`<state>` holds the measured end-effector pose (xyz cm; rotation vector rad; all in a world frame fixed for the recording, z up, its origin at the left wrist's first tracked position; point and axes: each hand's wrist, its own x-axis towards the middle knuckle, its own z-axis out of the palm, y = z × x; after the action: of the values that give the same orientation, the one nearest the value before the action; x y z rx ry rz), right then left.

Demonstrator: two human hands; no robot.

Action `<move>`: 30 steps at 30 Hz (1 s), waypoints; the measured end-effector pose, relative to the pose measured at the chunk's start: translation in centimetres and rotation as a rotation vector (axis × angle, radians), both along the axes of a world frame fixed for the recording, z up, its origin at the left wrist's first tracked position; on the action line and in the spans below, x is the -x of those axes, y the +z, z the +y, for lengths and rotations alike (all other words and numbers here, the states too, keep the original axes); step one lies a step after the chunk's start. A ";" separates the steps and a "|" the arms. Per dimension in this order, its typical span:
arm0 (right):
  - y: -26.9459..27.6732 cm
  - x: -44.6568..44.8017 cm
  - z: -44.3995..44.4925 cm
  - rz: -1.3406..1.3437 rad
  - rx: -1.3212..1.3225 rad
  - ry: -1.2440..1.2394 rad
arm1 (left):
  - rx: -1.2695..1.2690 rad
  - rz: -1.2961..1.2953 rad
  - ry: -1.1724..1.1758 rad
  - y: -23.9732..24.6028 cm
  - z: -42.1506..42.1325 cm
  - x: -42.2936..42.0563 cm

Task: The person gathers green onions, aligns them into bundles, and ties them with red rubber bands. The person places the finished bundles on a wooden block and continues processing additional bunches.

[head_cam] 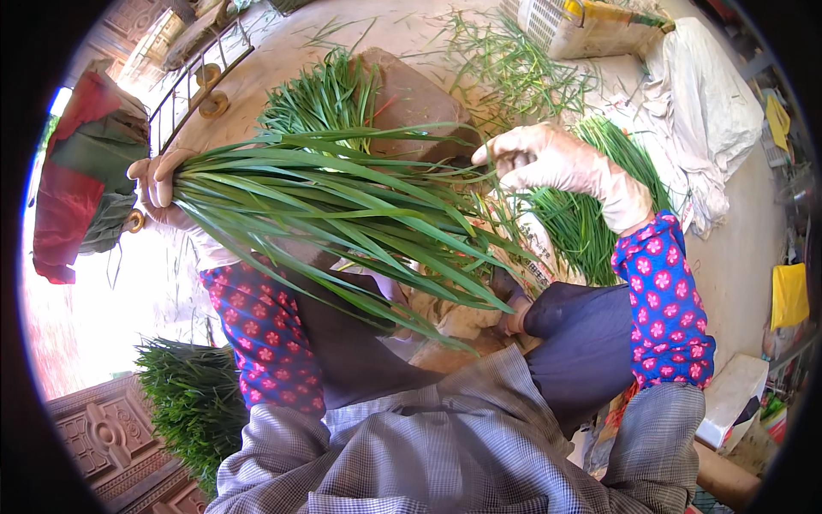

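Observation:
My left hand (160,186), in a thin pale glove, grips the stem end of a bunch of long flat green leaves, likely Chinese chives (334,205). The leaves fan out to the right above my lap. My right hand (546,160), gloved too, is raised with curled fingers near the leaf tips; a thin leaf passes by the fingertips, and I cannot tell whether they pinch it. Behind the held bunch, a cut pile of chives (327,99) lies against a brown block (411,106). Another pile (578,225) lies below my right forearm, on a printed white sack (536,247).
Loose leaf scraps (514,70) litter the floor beyond. A plastic crate (584,32) and a white cloth sack (706,109) stand at the upper right. A metal rack (199,83) is at the upper left. More chives (192,398) stand at the lower left.

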<state>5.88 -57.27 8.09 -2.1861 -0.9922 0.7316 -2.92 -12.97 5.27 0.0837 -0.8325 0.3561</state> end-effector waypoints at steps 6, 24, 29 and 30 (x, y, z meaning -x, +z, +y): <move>-0.7 1.1 0.7 0.069 -0.122 -0.046 | -0.031 0.068 0.010 0.2 0.4 0.3; 5.7 2.7 -1.4 0.380 -0.272 -0.188 | 0.075 0.032 0.051 0.1 0.4 0.5; 2.8 6.1 3.4 0.076 -0.037 -0.253 | 0.070 0.083 0.046 0.3 0.4 0.6; 2.2 6.4 3.6 0.142 -0.044 -0.263 | 0.065 0.083 0.044 0.3 0.5 0.6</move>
<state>-0.49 -53.65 10.32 -2.1401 -0.6292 0.7215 -3.48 -12.52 5.58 0.0559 -0.7374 0.4184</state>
